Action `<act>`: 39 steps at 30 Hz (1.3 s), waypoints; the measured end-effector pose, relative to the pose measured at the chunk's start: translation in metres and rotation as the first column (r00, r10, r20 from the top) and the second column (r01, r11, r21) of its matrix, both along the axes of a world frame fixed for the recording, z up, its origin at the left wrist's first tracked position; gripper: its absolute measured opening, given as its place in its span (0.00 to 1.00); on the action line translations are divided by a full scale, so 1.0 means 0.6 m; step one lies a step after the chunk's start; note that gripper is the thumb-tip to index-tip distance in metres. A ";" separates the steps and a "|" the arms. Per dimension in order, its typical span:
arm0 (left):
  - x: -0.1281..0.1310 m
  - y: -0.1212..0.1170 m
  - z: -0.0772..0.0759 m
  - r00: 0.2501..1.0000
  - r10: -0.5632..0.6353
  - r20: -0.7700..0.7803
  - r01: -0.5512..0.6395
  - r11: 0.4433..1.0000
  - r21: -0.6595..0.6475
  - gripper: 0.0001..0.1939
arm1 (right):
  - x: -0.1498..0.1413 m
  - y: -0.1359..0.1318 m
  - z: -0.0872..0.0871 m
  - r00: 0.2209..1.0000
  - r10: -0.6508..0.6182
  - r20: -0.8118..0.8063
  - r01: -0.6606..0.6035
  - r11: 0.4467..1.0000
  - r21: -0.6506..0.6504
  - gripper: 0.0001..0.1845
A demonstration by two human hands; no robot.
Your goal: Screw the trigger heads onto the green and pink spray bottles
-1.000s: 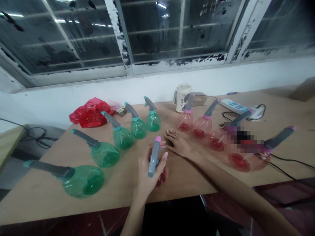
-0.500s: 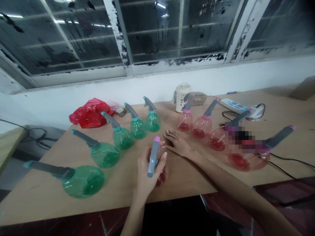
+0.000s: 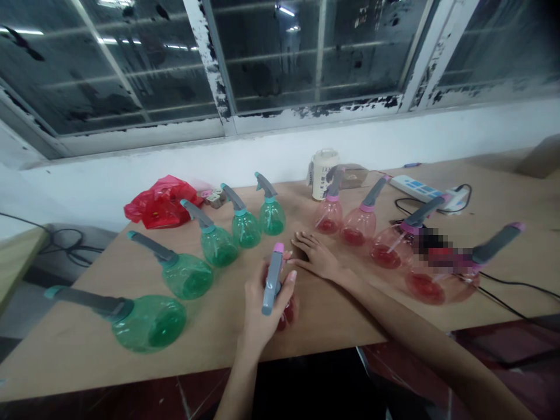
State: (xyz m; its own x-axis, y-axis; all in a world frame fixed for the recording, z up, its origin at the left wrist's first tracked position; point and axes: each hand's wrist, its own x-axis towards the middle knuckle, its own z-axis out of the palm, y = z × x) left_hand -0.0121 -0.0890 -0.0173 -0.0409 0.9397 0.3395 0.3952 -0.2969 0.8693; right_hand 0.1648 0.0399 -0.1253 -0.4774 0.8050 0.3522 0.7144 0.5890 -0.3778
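Note:
My left hand (image 3: 258, 300) is wrapped round a pink spray bottle (image 3: 274, 280) with a grey trigger head and pink nozzle, near the table's front edge. Most of its body is hidden by the hand; some pink-red shows below the thumb. Flat on the wood just to its right lies my right hand (image 3: 319, 256), fingers spread and holding nothing. On the left, several green spray bottles (image 3: 219, 245) with grey heads stand in a slanting row. Several more pink spray bottles (image 3: 359, 223) form a row on the right, behind and beyond my right hand.
A red plastic bag (image 3: 164, 201) lies at the back left of the table (image 3: 210, 344). Along the back are a white paper cup (image 3: 324, 175), a small brown box (image 3: 353, 176) and a power strip (image 3: 422, 189). Black cables (image 3: 511, 283) run across the right side.

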 end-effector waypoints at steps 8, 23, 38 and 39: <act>-0.001 0.002 0.004 1.000 -0.016 -0.008 0.016 1.000 0.002 0.15 | 0.000 0.000 0.005 1.000 0.017 -0.015 -0.018 0.999 -0.035 0.37; 0.024 0.062 -0.002 0.996 -0.077 -0.032 0.080 0.990 0.112 0.14 | 0.059 -0.127 0.147 0.970 0.152 -0.188 -0.214 0.899 -0.381 0.32; 0.062 0.222 -0.015 0.991 0.020 -0.132 0.013 0.968 0.249 0.28 | -0.002 -0.050 0.086 0.890 -0.200 -0.409 0.101 0.963 -0.251 0.47; 0.055 0.221 -0.022 0.988 0.036 -0.152 0.003 0.969 0.247 0.29 | -0.002 -0.045 0.088 0.903 -0.217 -0.372 0.135 0.963 -0.235 0.46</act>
State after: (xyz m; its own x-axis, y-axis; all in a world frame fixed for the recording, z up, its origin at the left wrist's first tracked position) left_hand 0.0212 0.0436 -0.0306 0.0150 0.8262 0.5631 0.5249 -0.4859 0.6989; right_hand 0.1636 0.0131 -0.0723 -0.1785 0.9357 0.3044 0.5697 0.3505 -0.7434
